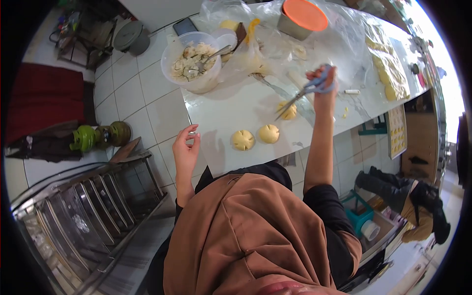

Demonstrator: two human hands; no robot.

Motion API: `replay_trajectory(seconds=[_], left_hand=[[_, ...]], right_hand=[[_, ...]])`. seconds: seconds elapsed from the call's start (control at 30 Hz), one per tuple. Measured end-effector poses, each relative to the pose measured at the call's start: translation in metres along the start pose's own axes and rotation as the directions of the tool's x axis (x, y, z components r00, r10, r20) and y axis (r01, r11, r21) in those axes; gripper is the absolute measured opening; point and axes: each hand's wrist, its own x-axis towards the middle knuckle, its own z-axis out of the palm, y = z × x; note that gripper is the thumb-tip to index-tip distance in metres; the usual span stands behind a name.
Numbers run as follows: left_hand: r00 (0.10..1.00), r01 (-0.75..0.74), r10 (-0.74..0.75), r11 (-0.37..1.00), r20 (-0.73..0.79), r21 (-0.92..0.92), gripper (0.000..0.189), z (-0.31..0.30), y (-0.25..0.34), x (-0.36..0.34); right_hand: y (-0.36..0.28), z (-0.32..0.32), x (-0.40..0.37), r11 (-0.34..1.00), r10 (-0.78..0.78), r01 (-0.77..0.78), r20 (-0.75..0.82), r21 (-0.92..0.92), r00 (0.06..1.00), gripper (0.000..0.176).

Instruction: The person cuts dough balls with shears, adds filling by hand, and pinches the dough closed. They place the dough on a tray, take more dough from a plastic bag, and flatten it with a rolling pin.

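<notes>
My right hand [322,83] grips blue-handled scissors [301,94] whose blades point down at a yellow dough ball [288,111] on the white table [231,108]. Two more dough balls, one [243,139] and another [269,133], lie nearer me, each cut with a cross on top. My left hand [186,147] hovers at the table's near-left edge, fingers apart and holding nothing.
A clear plastic bowl [192,61] of filling with a spoon stands at the left end. A metal tin with an orange lid [302,18] sits at the back on clear plastic sheeting. Rows of shaped dough [388,69] lie at the right. A metal rack [93,216] stands on the floor.
</notes>
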Motion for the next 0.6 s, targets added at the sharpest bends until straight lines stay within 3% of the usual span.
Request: replay_trajectory(seconds=[0.13,0.2,0.27,0.37,0.47,0.6], left_hand=[[0.988,-0.029,0.032,0.999,0.150,-0.024,0.021,0.008,0.007,0.005],[0.973,-0.060,0.065,0.998,0.220,-0.030,0.021,0.010,0.008,0.007],[0.953,-0.087,0.093,0.996,0.289,-0.035,0.021,0.012,0.008,0.010],[0.913,-0.130,0.127,0.991,0.387,-0.019,0.021,0.010,0.010,0.010],[0.877,-0.183,0.171,0.983,0.448,-0.017,0.020,0.005,0.010,0.010],[0.847,-0.220,0.200,0.975,0.493,-0.017,0.020,-0.003,0.011,0.009]], right_hand=[[-0.014,-0.050,-0.073,0.994,-0.081,0.105,-0.410,0.036,0.908,0.039],[-0.003,-0.069,-0.118,0.987,-0.092,0.155,-0.622,0.048,0.778,0.039],[0.012,-0.079,-0.160,0.977,-0.118,0.212,-0.798,0.012,0.591,0.042],[0.044,-0.092,-0.208,0.964,-0.167,0.258,-0.893,-0.060,0.417,0.062],[0.045,-0.065,-0.220,0.972,-0.061,0.235,-0.985,-0.021,0.163,0.078],[0.063,-0.057,-0.234,0.951,0.059,0.298,-0.995,0.079,0.076,0.088]])
